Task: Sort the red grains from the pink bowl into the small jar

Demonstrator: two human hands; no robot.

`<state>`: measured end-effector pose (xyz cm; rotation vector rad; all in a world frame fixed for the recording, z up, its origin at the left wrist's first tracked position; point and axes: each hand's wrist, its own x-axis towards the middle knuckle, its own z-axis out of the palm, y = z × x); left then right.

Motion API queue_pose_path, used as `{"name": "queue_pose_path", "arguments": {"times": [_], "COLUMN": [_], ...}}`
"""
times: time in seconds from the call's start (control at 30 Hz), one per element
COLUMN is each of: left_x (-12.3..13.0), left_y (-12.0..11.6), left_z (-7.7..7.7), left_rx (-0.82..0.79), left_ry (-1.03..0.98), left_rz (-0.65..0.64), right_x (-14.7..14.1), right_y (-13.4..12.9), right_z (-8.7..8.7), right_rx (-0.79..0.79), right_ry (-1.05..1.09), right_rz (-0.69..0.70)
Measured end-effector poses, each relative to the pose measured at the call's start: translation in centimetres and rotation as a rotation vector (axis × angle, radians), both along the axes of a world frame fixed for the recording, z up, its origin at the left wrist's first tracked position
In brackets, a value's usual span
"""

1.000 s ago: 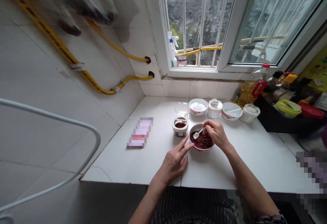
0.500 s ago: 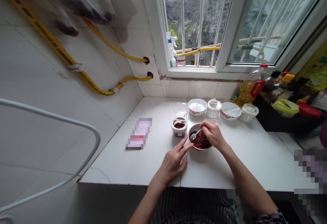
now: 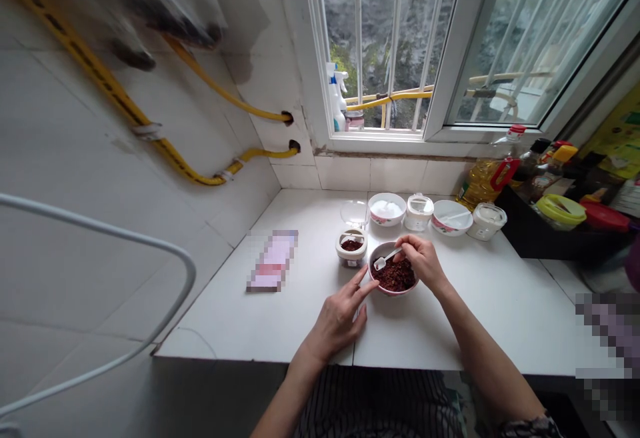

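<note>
My right hand (image 3: 420,259) pinches the handle of a small white spoon (image 3: 381,263), whose scoop is over the left part of a bowl (image 3: 371,277). Dark red flakes, which look like crushed chili (image 3: 397,278), fill much of that bowl. The fingers of my left hand (image 3: 345,315) are spread, with the fingertips against the bowl's left side. Just left of the bowl stands a jar (image 3: 351,251) with its clear lid (image 3: 354,213) tipped back and similar red flakes inside.
Along the back stand a bowl of white powder (image 3: 387,206), a lidded jar (image 3: 419,213), another bowl with a white spoon (image 3: 452,223) and a second jar (image 3: 487,222). Oil and sauce bottles (image 3: 490,175) are at the right. A blurred pink item (image 3: 273,261) lies left.
My right hand has shifted slightly right and the spoon has turned, its scoop now lifted and showing more clearly over the flakes. My left hand stays in place.
</note>
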<state>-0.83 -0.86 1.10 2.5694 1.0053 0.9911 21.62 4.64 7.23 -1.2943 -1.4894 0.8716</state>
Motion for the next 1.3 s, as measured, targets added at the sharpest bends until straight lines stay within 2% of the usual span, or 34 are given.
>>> {"name": "queue_pose_path", "arguments": {"times": [0.17,0.33,0.43,0.53,0.6,0.67,0.8,0.87,1.07,1.3], "left_x": [0.0,0.0,0.0,0.0,0.1,0.1,0.0,0.0,0.0,-0.1], "left_y": [0.0,0.0,0.0,0.0,0.0,0.0,0.0,0.0,0.0,0.0], "left_z": [0.0,0.0,0.0,0.0,0.1,0.1,0.2,0.1,-0.2,-0.1], "left_rx": [0.006,0.018,0.018,0.016,0.01,0.007,0.01,0.008,0.026,0.012], "left_ry": [0.006,0.004,0.003,0.007,0.005,0.0,0.001,0.004,-0.003,0.019], "left_rz": [0.007,-0.001,-0.005,-0.001,-0.001,-0.002,-0.002,0.0,0.004,0.005], "right_x": [0.2,-1.3,-2.7,-3.6,-3.7,-3.2,-1.2,-0.3,-0.4,-0.4], "right_y": [0.3,-0.2,-0.6,-0.7,-0.7,-0.8,-0.8,-0.7,0.1,0.0], "right_z": [0.0,0.6,0.9,1.1,1.1,1.3,1.5,1.1,-0.7,-0.3], "right_rx": [-0.012,0.137,0.291,0.477,0.573,0.61,0.486,0.405,0.271,0.153], "right_ry": [0.108,0.123,-0.012,-0.277,-0.406,-0.435,-0.36,-0.382,-0.496,-0.256], "right_rz": [-0.033,-0.054,-0.06,0.003,0.074,0.076,-0.128,-0.164,-0.072,-0.051]}}
